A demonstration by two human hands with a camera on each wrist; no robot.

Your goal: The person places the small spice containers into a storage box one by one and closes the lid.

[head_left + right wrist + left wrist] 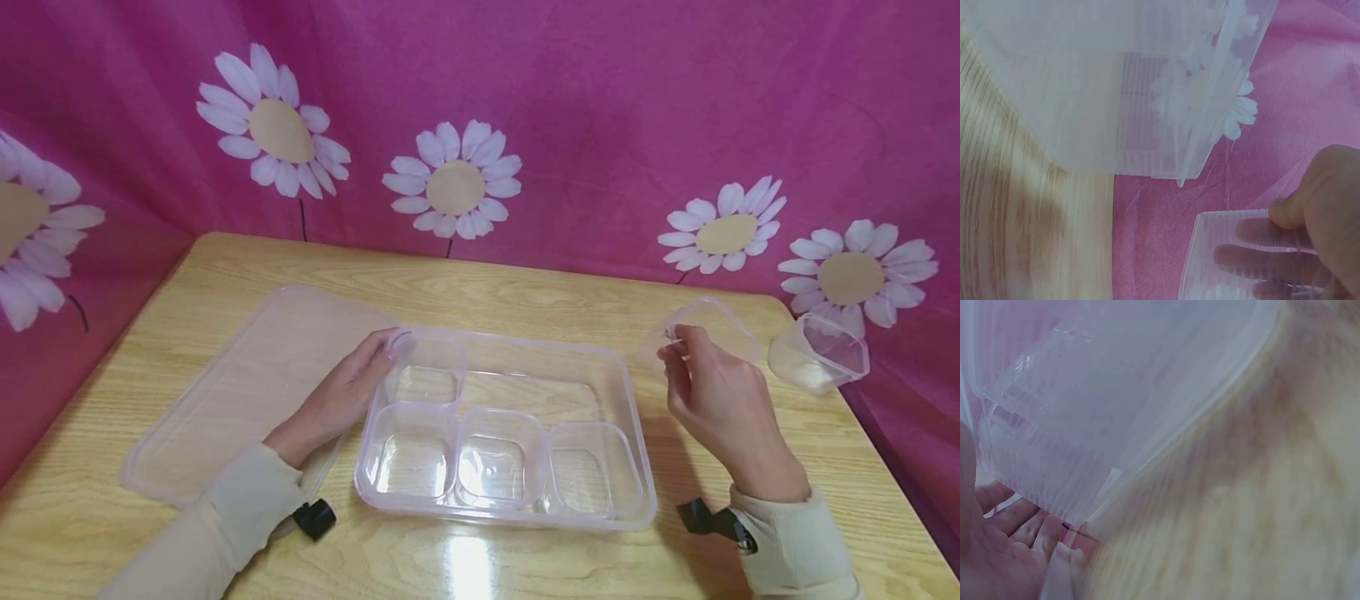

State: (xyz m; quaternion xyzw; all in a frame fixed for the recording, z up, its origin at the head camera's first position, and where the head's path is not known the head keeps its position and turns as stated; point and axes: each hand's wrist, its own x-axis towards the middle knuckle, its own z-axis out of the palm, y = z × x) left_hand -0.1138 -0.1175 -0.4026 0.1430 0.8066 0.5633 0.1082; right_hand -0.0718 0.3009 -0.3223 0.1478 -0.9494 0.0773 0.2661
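Observation:
A large clear plastic food container (517, 518) sits on the table with several small square tubs (501, 457) inside, along its front and at the back left. My left hand (347, 385) grips its back left corner, thumb on the rim; in the left wrist view the fingers (1015, 519) lie against the outer wall. To the right of the container, my right hand (723, 400) pinches another small clear tub (1210, 250) by its wall. Through that wall the fingers show, with the thumb on the near side.
A large translucent lid (247, 400) lies flat at the left, partly under my left forearm. One more small clear tub (817, 358) stands near the right table edge. The wooden table (555, 567) backs onto a pink cloth (585, 125) with white flowers.

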